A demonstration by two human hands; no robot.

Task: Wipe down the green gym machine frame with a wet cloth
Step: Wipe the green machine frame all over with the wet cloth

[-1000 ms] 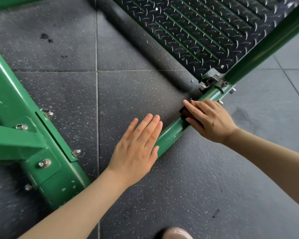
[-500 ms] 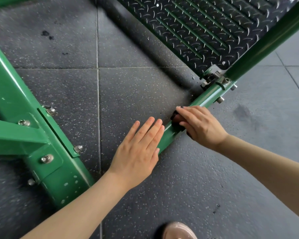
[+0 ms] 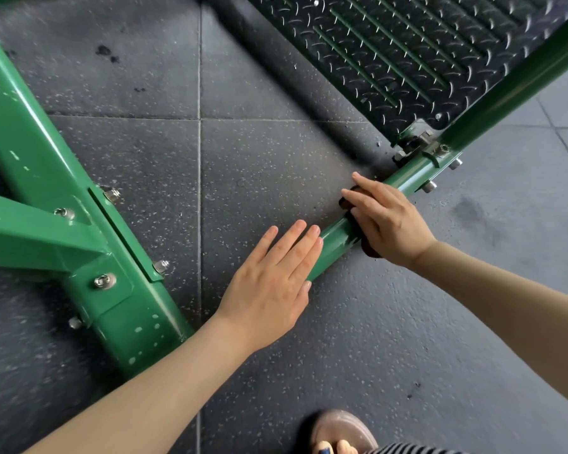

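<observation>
Hands are working low over the floor, and nothing in view is serving as a container. The right hand [image 3: 389,224] is lying across a green bar [image 3: 336,236] of the frame, fingers curled over a dark cloth [image 3: 345,202] and pressing it onto the tube. Only slivers of that cloth are showing: a bit poking out past the fingertips on the far side, and another dark edge under the heel of the hand on the near side. So the cloth is sitting between palm and bar, wrapped over the top of the tube, almost wholly hidden by the hand gripping it.

The left hand [image 3: 271,288] is lying flat with fingers straight and together, holding nothing, its fingertips touching the same bar just beside the right hand, on the end nearer the person. Its palm is covering the lower stretch of the tube.

Beyond the right hand the bar is running up to a bolted joint [image 3: 432,158], where a longer green rail [image 3: 518,83] is carrying on along the edge of a black tread plate [image 3: 391,50]. Well apart to the left, a heavier green base beam [image 3: 46,178] with bolted brackets is crossing the speckled rubber floor [image 3: 276,152]. A brown shoe [image 3: 340,429] is showing at the bottom edge.
</observation>
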